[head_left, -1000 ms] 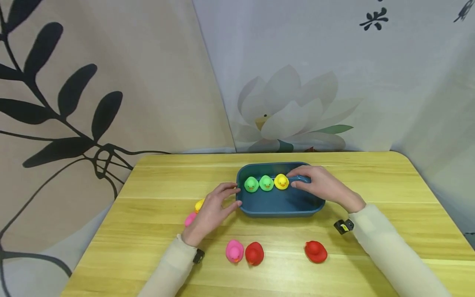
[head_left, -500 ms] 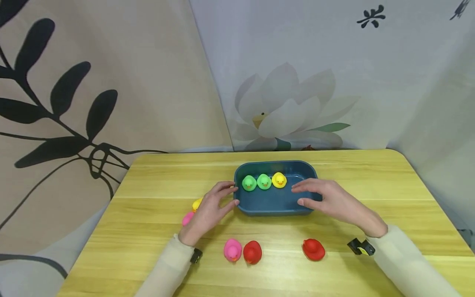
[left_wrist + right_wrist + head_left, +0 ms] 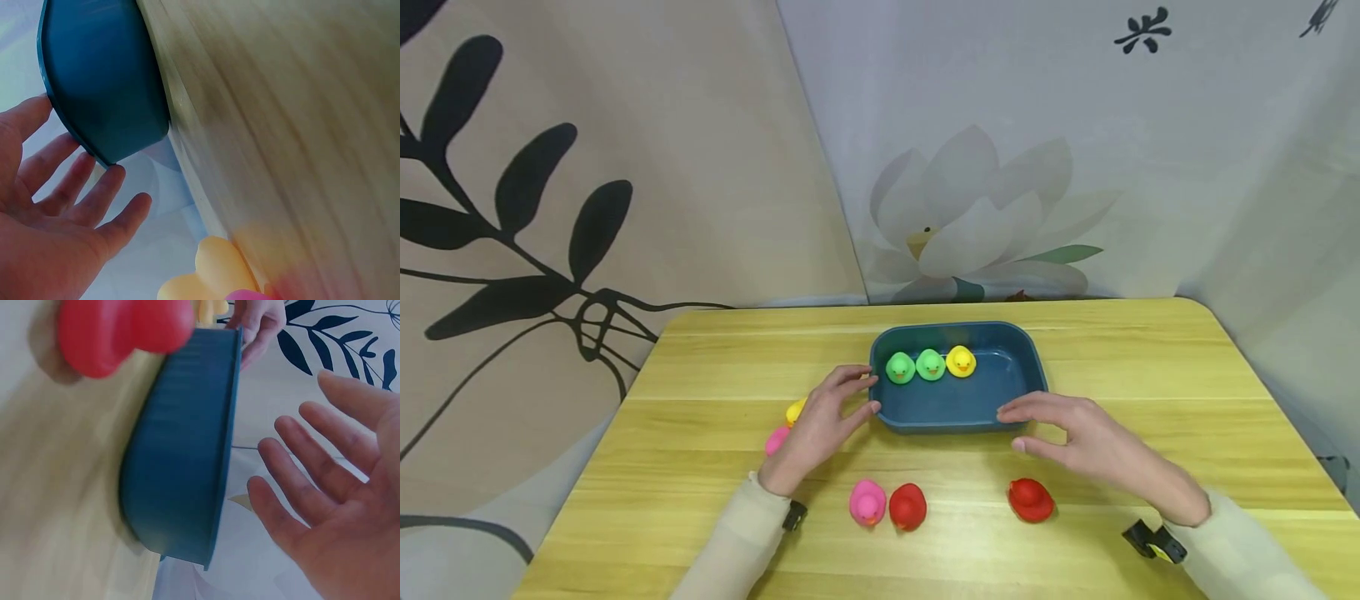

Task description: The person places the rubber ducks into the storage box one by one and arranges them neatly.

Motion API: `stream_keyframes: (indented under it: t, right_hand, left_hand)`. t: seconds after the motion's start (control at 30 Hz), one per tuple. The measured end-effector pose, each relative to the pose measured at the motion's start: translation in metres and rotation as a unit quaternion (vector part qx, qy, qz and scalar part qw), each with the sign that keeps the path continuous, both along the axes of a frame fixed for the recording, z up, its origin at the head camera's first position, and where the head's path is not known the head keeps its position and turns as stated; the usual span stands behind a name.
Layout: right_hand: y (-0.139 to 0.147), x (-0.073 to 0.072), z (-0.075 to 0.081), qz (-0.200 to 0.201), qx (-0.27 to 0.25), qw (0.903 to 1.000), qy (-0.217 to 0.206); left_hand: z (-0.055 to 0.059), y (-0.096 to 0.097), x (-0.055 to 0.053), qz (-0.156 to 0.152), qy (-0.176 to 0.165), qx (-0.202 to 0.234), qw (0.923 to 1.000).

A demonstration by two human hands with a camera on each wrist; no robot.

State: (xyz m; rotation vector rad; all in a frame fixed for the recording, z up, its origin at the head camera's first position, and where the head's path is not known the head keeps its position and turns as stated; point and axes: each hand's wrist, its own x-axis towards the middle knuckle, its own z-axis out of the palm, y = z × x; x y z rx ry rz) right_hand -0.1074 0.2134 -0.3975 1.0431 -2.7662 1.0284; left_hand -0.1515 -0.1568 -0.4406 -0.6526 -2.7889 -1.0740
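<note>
A blue tray [image 3: 955,417] stands toward the back of the table, with two green rubber ducks [image 3: 900,367] and one yellow rubber duck [image 3: 961,362] in a row inside it. My left hand [image 3: 822,425] is at the tray's left end, fingers spread and fingertips right at the rim, as the left wrist view also shows. Over the tray's front right corner is my right hand [image 3: 1078,437], its fingers extended and holding nothing. In the right wrist view that hand [image 3: 337,469] is apart from the tray wall [image 3: 181,450]. A red rubber duck [image 3: 1031,500] lies in front of it.
A pink rubber duck [image 3: 868,502] and another red duck [image 3: 907,507] sit side by side near the front of the wooden table [image 3: 1120,350]. Left of my left hand, a yellow duck [image 3: 795,411] and a pink one [image 3: 777,440] are partly hidden. Printed cloth hangs behind the table.
My right hand has come away from beside the yellow duck in the tray and moved right and toward me. The left hand has stayed at the tray's left rim.
</note>
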Motion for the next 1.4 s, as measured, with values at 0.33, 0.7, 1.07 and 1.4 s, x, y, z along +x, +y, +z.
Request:
stream_keyframes:
  t: [0.33, 0.7, 1.07, 1.4]
  right_hand:
    - [0.003, 0.02, -0.019, 0.016, -0.018, 0.9986, 0.048]
    - [0.007, 0.034, -0.036, 0.023, -0.014, 0.9997, 0.0]
    - [0.008, 0.036, -0.048, 0.042, -0.037, 0.9979, -0.031]
    - [0.004, 0.037, -0.047, 0.057, -0.021, 0.9946, -0.084]
  left_hand:
    - [0.001, 0.0, 0.0, 0.002, 0.002, -0.001, 1.0]
    - [-0.001, 0.0, -0.001, 0.002, 0.003, 0.0, 1.0]
    - [0.0, 0.001, 0.0, 0.005, -0.006, 0.002, 1.0]
    - [-0.001, 0.001, 0.0, 0.004, 0.001, 0.005, 1.0]
